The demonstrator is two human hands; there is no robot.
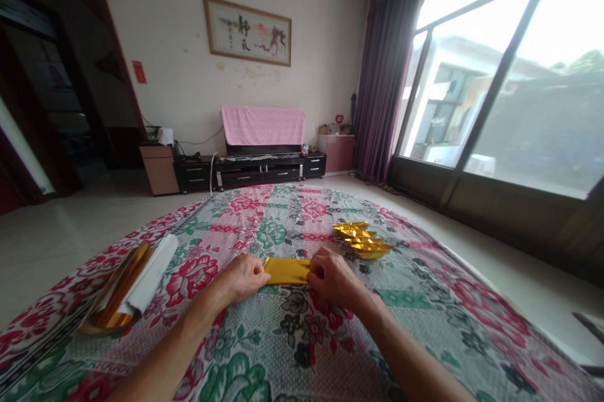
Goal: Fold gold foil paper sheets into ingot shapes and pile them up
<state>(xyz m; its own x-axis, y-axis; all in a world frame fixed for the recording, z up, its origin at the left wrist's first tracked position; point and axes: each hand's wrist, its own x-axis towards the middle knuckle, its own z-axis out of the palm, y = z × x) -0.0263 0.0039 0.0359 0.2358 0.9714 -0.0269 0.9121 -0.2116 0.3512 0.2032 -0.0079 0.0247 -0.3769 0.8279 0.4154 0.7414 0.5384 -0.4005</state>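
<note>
A folded strip of gold foil paper lies flat across the middle of the patterned tablecloth. My left hand pinches its left end, fingers curled and thumb along the edge. At the right end my right hand is closed on the strip in the same way, its fingertips partly hidden. Just beyond my right hand sits a small group of folded gold paper boats, nested against one another.
To the left lies a loosely rolled stack of gold and white paper sheets. The table has a rounded far edge. Beyond it stand a low black cabinet, a pink cloth over a screen, and large windows on the right.
</note>
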